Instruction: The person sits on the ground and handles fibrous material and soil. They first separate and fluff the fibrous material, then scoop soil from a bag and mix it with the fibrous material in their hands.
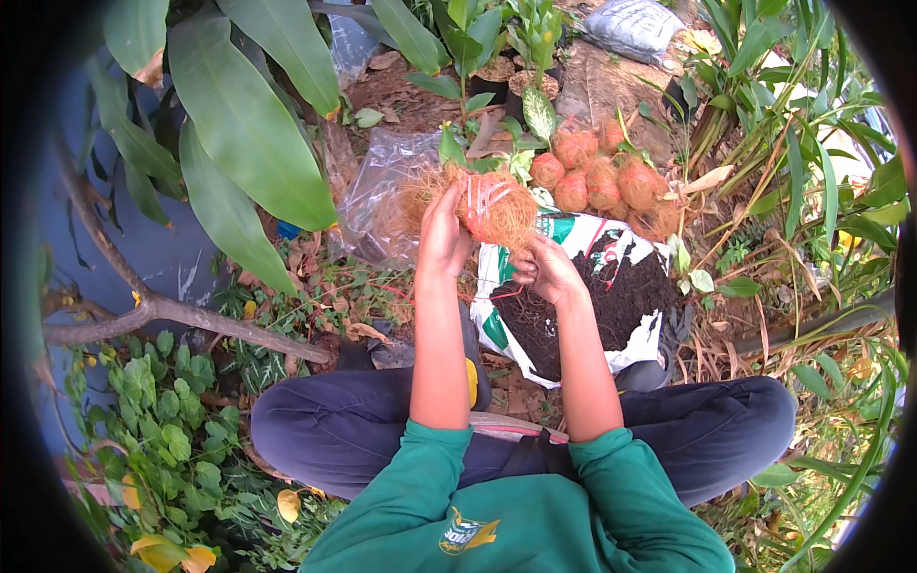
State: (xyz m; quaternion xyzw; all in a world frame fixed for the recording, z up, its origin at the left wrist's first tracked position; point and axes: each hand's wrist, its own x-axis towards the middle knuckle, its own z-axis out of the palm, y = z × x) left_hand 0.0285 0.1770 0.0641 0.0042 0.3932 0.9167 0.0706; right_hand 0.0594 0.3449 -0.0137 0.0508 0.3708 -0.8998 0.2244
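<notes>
A coconut-fibre ball point(500, 209), bound with red plastic string, is raised in front of me. My left hand point(443, 233) grips its left side, thumb up along the fibre. At the ball's lower right edge, my right hand point(550, 268) has its fingers curled in a pinch. A thin red plastic string point(507, 294) runs from the left to those fingers; its exact hold is partly hidden. Behind my left hand, a clear plastic bag point(380, 186) holds loose coconut fibre point(418, 197). An opened white-and-green sack point(494, 328) of dark soil point(530, 336) lies below my right hand.
Several string-bound fibre balls point(602, 172) with leafy cuttings are heaped beyond the sack. Potted plants point(534, 82) and a filled plastic bag point(634, 29) stand farther back. A bare branch point(208, 320) and broad leaves point(251, 129) reach in from the left; long-leaved plants point(795, 165) crowd the right.
</notes>
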